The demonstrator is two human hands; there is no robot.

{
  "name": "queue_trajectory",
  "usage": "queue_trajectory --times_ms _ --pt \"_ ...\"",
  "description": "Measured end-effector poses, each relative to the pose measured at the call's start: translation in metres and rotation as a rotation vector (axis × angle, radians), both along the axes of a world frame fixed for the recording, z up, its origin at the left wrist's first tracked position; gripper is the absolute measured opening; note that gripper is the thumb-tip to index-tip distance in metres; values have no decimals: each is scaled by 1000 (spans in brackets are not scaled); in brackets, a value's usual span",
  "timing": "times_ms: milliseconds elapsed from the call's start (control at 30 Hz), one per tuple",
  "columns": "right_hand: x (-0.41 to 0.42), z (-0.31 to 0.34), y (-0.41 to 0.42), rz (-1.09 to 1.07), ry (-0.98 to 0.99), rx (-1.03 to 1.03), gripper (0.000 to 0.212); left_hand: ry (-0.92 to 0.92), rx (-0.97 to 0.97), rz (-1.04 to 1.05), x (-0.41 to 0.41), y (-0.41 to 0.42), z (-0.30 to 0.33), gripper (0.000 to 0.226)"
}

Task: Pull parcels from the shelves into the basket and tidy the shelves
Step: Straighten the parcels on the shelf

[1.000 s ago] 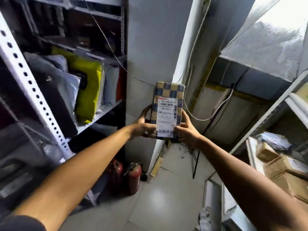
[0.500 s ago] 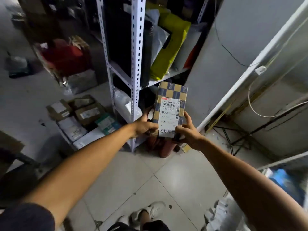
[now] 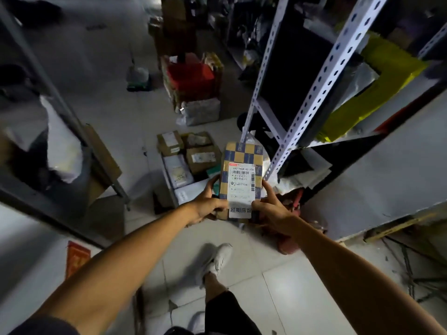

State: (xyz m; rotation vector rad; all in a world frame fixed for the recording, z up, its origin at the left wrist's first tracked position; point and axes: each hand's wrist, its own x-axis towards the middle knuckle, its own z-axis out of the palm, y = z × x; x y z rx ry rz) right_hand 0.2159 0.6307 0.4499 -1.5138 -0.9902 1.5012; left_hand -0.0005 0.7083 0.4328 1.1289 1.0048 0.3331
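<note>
both hands — left hand (image 3: 208, 207), right hand (image 3: 271, 209) — grip the checkered parcel (image 3: 242, 175) between them.

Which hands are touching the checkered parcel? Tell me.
Touching, both. The head view shows the left hand gripping the checkered parcel at its lower left edge and the right hand gripping its lower right edge, thumbs on the label side.

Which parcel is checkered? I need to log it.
The checkered parcel held in both hands, blue and tan with a white label; the basket parcels are plain brown or white.
</note>
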Motion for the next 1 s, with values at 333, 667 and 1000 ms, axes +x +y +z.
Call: queue_trajectory --times_ms 333,667,1000 --pt "-41 -69 158 110 16 -169 107 21 -102 149 -57 118 -47 102" --pt "-95 -160 322 258 0 -377 100 46 -228 288 -110 248 -131 98" --pt "-121 -250 409 311 -61 -387 83 170 -381 345 -133 330 -219 95"
